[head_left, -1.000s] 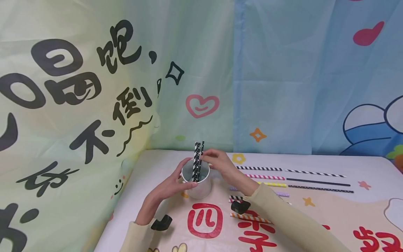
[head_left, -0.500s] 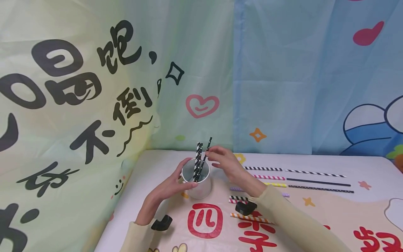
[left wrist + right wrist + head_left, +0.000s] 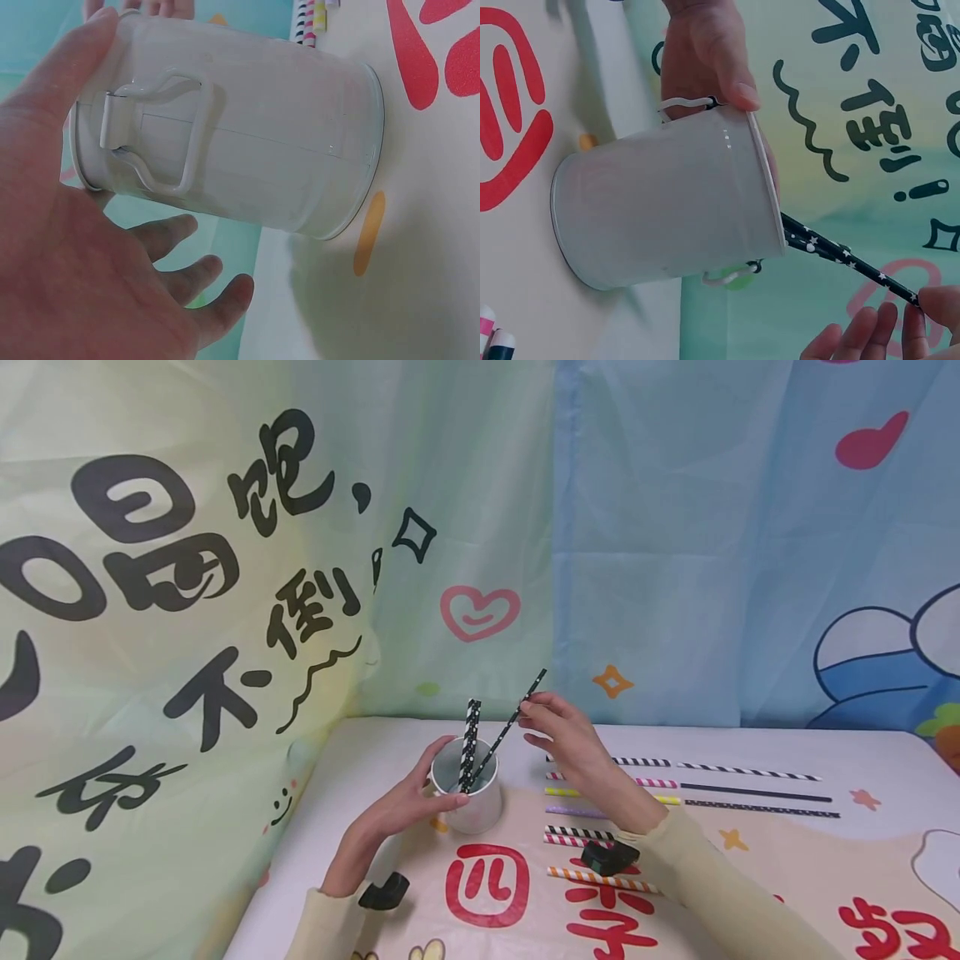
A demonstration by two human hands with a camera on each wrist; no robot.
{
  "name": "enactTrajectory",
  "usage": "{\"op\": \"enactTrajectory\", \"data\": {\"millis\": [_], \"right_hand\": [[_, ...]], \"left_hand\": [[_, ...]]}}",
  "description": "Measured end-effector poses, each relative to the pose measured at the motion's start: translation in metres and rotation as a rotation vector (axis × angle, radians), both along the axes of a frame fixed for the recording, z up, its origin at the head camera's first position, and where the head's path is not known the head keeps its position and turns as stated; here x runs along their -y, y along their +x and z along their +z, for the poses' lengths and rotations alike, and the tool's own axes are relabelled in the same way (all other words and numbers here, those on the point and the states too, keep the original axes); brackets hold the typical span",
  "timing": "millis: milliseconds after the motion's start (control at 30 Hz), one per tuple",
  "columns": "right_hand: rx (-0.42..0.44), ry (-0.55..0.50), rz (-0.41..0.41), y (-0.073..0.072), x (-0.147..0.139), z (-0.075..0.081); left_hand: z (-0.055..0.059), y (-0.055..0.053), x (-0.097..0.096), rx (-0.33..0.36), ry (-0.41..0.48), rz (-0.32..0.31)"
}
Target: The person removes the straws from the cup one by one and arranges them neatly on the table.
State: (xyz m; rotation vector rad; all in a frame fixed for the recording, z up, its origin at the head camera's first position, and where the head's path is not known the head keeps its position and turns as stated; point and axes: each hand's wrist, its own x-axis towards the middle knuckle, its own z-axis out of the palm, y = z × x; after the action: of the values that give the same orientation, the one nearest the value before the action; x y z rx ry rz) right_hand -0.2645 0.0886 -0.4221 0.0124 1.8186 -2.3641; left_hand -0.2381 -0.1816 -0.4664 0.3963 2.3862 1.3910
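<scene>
A white metal bucket [image 3: 480, 814] with small side handles [image 3: 193, 142] stands on the table. My left hand [image 3: 411, 797] grips its rim, the thumb over the near side and fingertips at the far side. Several black-and-white patterned paper straws [image 3: 469, 739] lean upright inside it. To the right of the rim, my right hand [image 3: 570, 739] pinches a black straw with white stars [image 3: 862, 268] between thumb and fingers near its upper end. That straw slants up to the right, its lower end still inside the bucket, apart from the bunch at the top.
Right of the bucket, paper straws lie in rows: black-striped [image 3: 642, 762], yellow [image 3: 561, 792], lilac [image 3: 573, 812], plain black [image 3: 757, 793], dotted black [image 3: 761, 808] and orange-striped [image 3: 600, 881]. My right forearm hangs over some of them. A printed cloth backdrop [image 3: 645, 568] rises behind the table.
My right hand has moved right and slightly up, drawing the top of the starred straw away from the bunch and tilting it. The left hand and bucket stay put.
</scene>
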Motion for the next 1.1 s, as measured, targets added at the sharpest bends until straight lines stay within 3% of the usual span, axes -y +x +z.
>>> {"op": "enactTrajectory", "data": {"millis": [367, 533, 767, 867, 1100], "right_hand": [[0.004, -0.124, -0.022, 0.008, -0.027, 0.012], [-0.08, -0.068, -0.028, 0.017, -0.041, 0.021], [-0.266, 0.199, -0.04, 0.035, -0.06, 0.041], [-0.317, 0.378, -0.031, 0.043, -0.071, 0.049], [-0.441, 0.795, 0.097, 0.054, -0.094, 0.053]], "left_hand": [[-0.001, 0.0, 0.0, -0.006, 0.011, -0.009], [0.0, 0.0, 0.0, -0.011, 0.013, -0.016], [0.002, 0.002, -0.001, -0.013, -0.008, 0.007], [0.001, 0.001, -0.001, -0.009, -0.005, 0.005], [0.0, 0.001, -0.001, -0.008, -0.013, 0.009]]}}
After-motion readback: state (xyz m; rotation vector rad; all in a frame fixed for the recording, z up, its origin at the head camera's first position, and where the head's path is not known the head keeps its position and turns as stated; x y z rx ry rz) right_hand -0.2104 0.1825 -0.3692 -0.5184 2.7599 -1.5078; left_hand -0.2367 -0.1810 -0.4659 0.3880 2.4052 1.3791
